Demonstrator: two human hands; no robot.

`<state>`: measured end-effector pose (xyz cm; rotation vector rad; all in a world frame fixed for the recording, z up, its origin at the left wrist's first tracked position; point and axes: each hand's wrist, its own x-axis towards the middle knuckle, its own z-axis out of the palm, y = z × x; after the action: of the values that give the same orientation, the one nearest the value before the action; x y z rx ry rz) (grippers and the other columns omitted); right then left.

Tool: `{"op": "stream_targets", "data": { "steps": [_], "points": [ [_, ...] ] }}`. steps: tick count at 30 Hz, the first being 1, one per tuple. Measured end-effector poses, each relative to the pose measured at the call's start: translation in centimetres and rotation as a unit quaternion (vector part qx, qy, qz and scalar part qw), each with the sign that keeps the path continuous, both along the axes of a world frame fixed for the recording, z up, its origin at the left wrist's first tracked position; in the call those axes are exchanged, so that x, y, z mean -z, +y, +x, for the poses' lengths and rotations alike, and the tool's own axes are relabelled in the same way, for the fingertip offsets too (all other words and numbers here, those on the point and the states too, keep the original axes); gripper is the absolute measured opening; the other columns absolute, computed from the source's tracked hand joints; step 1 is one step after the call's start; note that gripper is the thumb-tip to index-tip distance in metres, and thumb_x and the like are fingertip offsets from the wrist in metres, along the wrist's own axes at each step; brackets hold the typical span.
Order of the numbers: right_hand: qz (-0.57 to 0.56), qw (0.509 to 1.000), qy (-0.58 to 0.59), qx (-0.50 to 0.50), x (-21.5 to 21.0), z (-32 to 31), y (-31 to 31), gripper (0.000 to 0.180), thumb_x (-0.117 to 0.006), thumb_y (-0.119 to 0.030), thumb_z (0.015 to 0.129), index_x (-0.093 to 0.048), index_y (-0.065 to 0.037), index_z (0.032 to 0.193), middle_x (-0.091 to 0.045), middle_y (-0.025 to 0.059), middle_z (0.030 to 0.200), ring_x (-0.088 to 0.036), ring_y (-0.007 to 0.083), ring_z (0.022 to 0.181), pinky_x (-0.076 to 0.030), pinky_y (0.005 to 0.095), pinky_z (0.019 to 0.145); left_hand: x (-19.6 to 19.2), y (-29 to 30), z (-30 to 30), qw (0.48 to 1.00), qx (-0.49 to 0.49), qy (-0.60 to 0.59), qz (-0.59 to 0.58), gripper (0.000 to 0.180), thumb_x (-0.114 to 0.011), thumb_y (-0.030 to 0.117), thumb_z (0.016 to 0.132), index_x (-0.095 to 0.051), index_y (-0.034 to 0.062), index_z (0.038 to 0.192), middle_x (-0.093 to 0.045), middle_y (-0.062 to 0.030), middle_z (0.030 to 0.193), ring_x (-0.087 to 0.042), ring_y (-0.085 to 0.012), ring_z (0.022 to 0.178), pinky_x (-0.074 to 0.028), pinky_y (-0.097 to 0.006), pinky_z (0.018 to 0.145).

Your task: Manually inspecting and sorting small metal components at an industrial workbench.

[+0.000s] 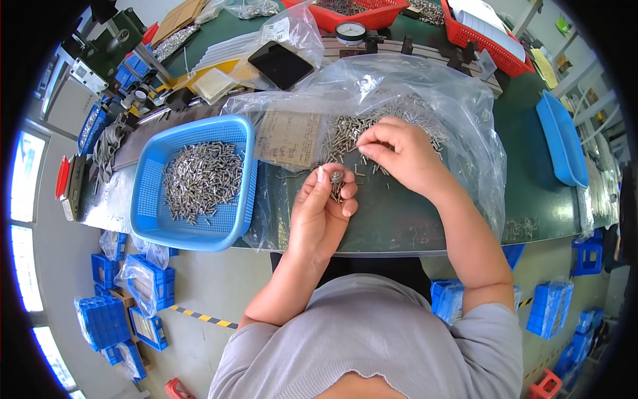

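Note:
My left hand (322, 211) is curled near the table's front edge. Between thumb and fingers it grips a small round metal piece (337, 177), and several small metal pins (337, 193) show against the fingers below it. My right hand (402, 151) hovers at the near side of a loose pile of metal pins (345, 133) lying on a clear plastic bag (465, 143). Its thumb and forefinger are pinched together; whatever may be between them is too small to make out. A few stray pins lie between my hands.
At the left stands a blue plastic basket (247, 193) holding many pins. A brown paper label (288, 137) lies beside the pile. Farther back are a black phone (281, 65), a dial gauge (350, 32) and red baskets (488, 43). A blue tray (561, 139) sits at the right.

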<state>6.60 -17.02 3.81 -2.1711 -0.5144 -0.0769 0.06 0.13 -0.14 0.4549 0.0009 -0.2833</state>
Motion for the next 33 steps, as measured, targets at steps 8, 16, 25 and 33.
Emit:
{"op": "stream_targets", "data": {
  "steps": [8,16,25,33],
  "points": [
    [-0.129,0.978,-0.145,-0.080,1.1,-0.1,0.4,0.017,-0.072,-0.008,0.066,-0.065,-0.006,0.081,-0.056,0.0055,0.078,-0.055,0.0266,0.082,-0.045,0.0378,0.074,-0.2,0.1,0.0,1.000,-0.002,0.008,0.005,0.024,-0.047,0.023,0.097,-0.052,0.0029,0.110,-0.051,-0.0093,0.096,-0.045,-0.0126,0.076,-0.038,-0.022,0.057],
    [0.074,0.990,0.093,-0.077,-1.2,-0.7,0.4,0.005,-0.063,-0.007,0.082,-0.060,-0.003,0.083,-0.055,0.0004,0.077,-0.053,0.0091,0.070,-0.044,0.0239,0.066,-0.1,0.3,-0.1,1.000,0.004,0.002,0.012,0.020,-0.052,0.024,0.095,-0.055,0.0055,0.103,-0.055,-0.0059,0.091,-0.047,-0.0125,0.074,-0.038,-0.024,0.058],
    [0.154,0.959,0.184,-0.154,-1.5,-1.1,0.6,0.008,-0.064,-0.009,0.084,-0.060,-0.002,0.084,-0.059,-0.0005,0.076,-0.054,0.0071,0.073,-0.045,0.0233,0.068,-0.2,-0.1,-0.1,0.999,-0.001,0.016,0.032,0.015,-0.055,0.021,0.094,-0.057,0.0072,0.098,-0.058,-0.0024,0.085,-0.048,-0.0115,0.071,-0.037,-0.024,0.056],
    [0.117,0.971,0.146,-0.151,-1.8,-1.5,1.0,0.010,-0.068,-0.008,0.080,-0.061,-0.004,0.085,-0.055,-0.0002,0.080,-0.054,0.0093,0.075,-0.044,0.0239,0.070,0.0,0.0,0.0,0.999,0.002,0.021,0.043,0.015,-0.056,0.022,0.093,-0.058,0.0083,0.096,-0.057,-0.0013,0.082,-0.047,-0.0103,0.069,-0.036,-0.023,0.055]
  ]
}}
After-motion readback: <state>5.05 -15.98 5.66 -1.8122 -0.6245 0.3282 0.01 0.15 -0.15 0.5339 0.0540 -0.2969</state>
